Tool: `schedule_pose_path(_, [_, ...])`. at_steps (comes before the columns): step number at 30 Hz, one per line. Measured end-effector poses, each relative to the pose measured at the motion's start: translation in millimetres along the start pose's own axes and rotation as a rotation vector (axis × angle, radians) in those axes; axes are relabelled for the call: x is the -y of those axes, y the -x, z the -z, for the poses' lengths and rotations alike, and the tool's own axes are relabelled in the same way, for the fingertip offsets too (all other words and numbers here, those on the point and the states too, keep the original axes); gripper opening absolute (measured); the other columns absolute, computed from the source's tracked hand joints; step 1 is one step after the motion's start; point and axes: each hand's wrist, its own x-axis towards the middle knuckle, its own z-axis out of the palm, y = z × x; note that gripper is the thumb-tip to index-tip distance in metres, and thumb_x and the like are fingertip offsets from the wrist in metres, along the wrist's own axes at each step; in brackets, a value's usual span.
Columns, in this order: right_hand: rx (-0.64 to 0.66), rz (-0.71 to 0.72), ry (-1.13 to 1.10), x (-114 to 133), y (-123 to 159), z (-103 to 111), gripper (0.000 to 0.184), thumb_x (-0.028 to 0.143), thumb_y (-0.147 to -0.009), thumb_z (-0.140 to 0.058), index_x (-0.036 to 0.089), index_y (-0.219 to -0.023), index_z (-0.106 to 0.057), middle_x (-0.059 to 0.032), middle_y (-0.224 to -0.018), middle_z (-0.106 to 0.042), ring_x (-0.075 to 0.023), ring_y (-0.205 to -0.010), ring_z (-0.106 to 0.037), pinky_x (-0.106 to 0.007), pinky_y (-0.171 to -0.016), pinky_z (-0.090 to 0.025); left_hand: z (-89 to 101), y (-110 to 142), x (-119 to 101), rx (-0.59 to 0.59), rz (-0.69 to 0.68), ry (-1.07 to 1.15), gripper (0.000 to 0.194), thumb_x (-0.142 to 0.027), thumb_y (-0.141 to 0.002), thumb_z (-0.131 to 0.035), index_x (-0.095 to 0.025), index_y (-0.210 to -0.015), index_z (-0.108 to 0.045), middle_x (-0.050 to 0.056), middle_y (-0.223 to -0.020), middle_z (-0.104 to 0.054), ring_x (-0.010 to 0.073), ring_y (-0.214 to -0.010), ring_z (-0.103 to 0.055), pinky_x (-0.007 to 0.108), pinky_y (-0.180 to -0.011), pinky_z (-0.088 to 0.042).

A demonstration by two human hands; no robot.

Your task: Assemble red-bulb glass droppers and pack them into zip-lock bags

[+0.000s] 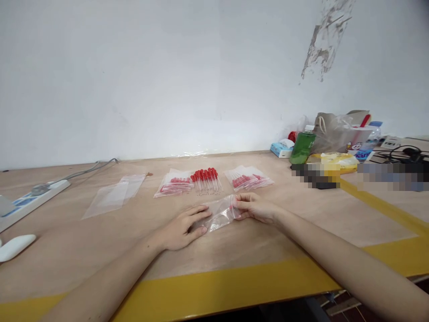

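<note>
A clear plastic zip bag [221, 213] lies between my two hands near the middle of the table. My left hand [186, 227] rests at the bag's left end, fingers spread and touching the plastic. At the other end, my right hand [256, 208] pinches the bag's edge between thumb and fingers; a bit of red shows there, partly hidden. Just beyond stands a row of loose red-topped thin clear sticks [205, 175]. To its left is a stack of filled bags [174, 183] with red tops inside. Another stack of filled bags [248, 178] lies to the right.
Flat clear bags [112, 199] lie at left, near a white power strip [56, 185] and a white object [16, 247]. At the back right are a tissue pack [280, 150], a green bottle [302, 146], a plastic bag [330, 134] and black cables [410, 154]. Yellow tape [234, 286] runs along the front edge.
</note>
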Motion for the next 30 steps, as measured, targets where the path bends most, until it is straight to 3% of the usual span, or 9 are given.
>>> schedule_pose_path(3, [0.070,-0.082,-0.068,0.9,4.0,-8.3,0.027,0.030,-0.063,-0.070,0.014,-0.075,-0.052,-0.0027,-0.068,-0.061,-0.0134,-0.064,-0.062,-0.029,-0.065,-0.052,-0.7,-0.2,0.7,-0.011,-0.012,-0.001,0.046,-0.042,-0.087,-0.037,-0.026,-0.130,-0.036,0.004,-0.139,-0.030,0.0209,-0.126,-0.028,0.040,-0.103,-0.026])
schedule_pose_path(10, [-0.055,-0.083,-0.106,-2.4,3.1,-6.2,0.034,0.008,-0.048,-0.074,0.013,-0.074,-0.052,-0.0003,-0.069,-0.061,-0.0108,-0.062,-0.060,-0.022,-0.059,-0.052,-1.1,0.4,1.2,-0.016,-0.007,-0.006,0.045,-0.042,-0.087,-0.038,-0.027,-0.129,-0.036,0.003,-0.138,-0.031,0.0204,-0.126,-0.028,0.040,-0.103,-0.026])
schedule_pose_path(17, [-0.260,0.079,0.001,-6.2,2.0,0.9,0.031,0.005,-0.045,-0.069,0.014,-0.070,-0.051,0.0049,-0.051,-0.056,-0.0076,-0.043,-0.050,-0.021,-0.045,-0.043,0.3,0.7,-0.9,-0.028,-0.003,0.033,0.047,-0.042,-0.086,-0.038,-0.027,-0.130,-0.034,0.003,-0.138,-0.031,0.0215,-0.126,-0.029,0.040,-0.103,-0.027])
schedule_pose_path(25, [-0.215,0.203,0.101,-9.4,5.8,6.8,0.026,0.014,-0.050,-0.067,0.015,-0.076,-0.065,0.0005,-0.069,-0.062,-0.0108,-0.061,-0.054,-0.024,-0.058,-0.042,1.1,1.2,-1.8,-0.009,0.025,0.022,0.046,-0.042,-0.087,-0.038,-0.028,-0.131,-0.034,0.002,-0.139,-0.030,0.0204,-0.126,-0.028,0.038,-0.103,-0.027])
schedule_pose_path(30, [-0.137,0.356,0.446,-8.6,5.8,11.5,0.014,0.013,-0.056,-0.060,0.018,-0.064,-0.070,-0.0017,-0.084,-0.059,-0.0130,-0.076,-0.052,-0.023,-0.066,-0.042,1.4,0.8,-1.9,-0.009,0.024,0.026,0.046,-0.041,-0.087,-0.038,-0.027,-0.130,-0.034,0.003,-0.138,-0.031,0.0198,-0.126,-0.029,0.038,-0.103,-0.027])
